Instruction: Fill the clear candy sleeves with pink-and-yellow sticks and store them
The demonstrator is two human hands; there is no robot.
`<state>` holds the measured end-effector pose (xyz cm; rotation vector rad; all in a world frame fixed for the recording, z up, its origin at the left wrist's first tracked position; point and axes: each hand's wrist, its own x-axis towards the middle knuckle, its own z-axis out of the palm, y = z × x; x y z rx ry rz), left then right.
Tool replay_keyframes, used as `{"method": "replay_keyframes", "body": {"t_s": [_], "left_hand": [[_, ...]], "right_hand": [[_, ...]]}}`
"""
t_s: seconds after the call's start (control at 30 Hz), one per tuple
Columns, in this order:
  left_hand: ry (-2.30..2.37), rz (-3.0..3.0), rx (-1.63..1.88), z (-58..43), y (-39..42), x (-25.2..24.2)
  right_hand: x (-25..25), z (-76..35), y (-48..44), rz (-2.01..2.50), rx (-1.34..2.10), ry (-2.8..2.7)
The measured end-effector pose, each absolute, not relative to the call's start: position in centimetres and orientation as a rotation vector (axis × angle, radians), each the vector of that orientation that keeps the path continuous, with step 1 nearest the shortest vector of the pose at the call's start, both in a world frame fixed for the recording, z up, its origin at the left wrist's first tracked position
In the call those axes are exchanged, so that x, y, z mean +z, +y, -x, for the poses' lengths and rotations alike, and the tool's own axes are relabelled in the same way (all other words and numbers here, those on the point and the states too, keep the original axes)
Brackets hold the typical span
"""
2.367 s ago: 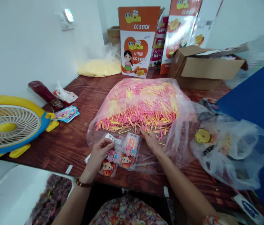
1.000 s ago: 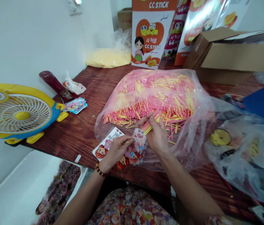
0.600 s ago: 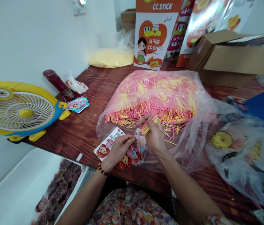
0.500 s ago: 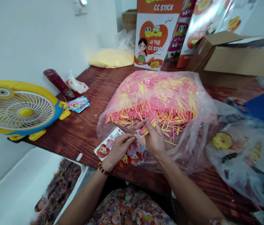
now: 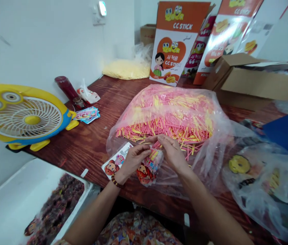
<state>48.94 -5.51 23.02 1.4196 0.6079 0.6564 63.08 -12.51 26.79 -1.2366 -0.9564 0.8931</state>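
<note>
My left hand [image 5: 134,159] pinches the upper edge of a small clear pouch [image 5: 146,173] printed with a red-haired cartoon girl. Pink and yellow sticks show through the pouch near its top. Right beside it, my right hand [image 5: 172,153] is closed around a small bunch of thin sticks [image 5: 157,145] at the pouch's mouth; its fingers partly hide them. Behind both hands lies a large clear plastic bag [image 5: 156,90] full of loose pink and yellow sticks [image 5: 154,127], its open side facing me. A stack of printed pouches [image 5: 112,167] lies left of my left wrist.
A yellow and blue fan [image 5: 31,119] stands at the left, near blue printed packets [image 5: 88,115] and a dark red bottle [image 5: 66,87]. Printed cartons [image 5: 177,37] and an open cardboard box [image 5: 258,81] line the back. A white bin [image 5: 11,197] sits below the table's left edge.
My right hand has brought its bunch of sticks to the pouch in my left hand, and sticks now show inside the pouch. The view has tilted up slightly.
</note>
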Motion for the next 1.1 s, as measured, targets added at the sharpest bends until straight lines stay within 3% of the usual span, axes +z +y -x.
{"method": "replay_keyframes", "body": {"t_s": [0.37, 0.57, 0.87, 1.1], "left_hand": [[0.564, -1.198, 0.796, -49.1, -5.1, 23.2], [0.576, -1.178, 0.849, -47.9, -4.5, 24.0], [0.484, -1.249, 0.853, -47.2, -4.2, 23.9], [0.498, -1.453, 0.994, -47.0, -4.8, 24.8]], "right_hand": [[30.3, -63.3, -12.2, 1.377, 0.880, -1.226], [32.3, -63.9, -12.8, 1.106, 0.689, -0.926], [27.7, -63.0, -14.9, 1.514, 0.580, -1.170], [28.7, -63.0, -14.7, 1.492, 0.335, -1.527]]}}
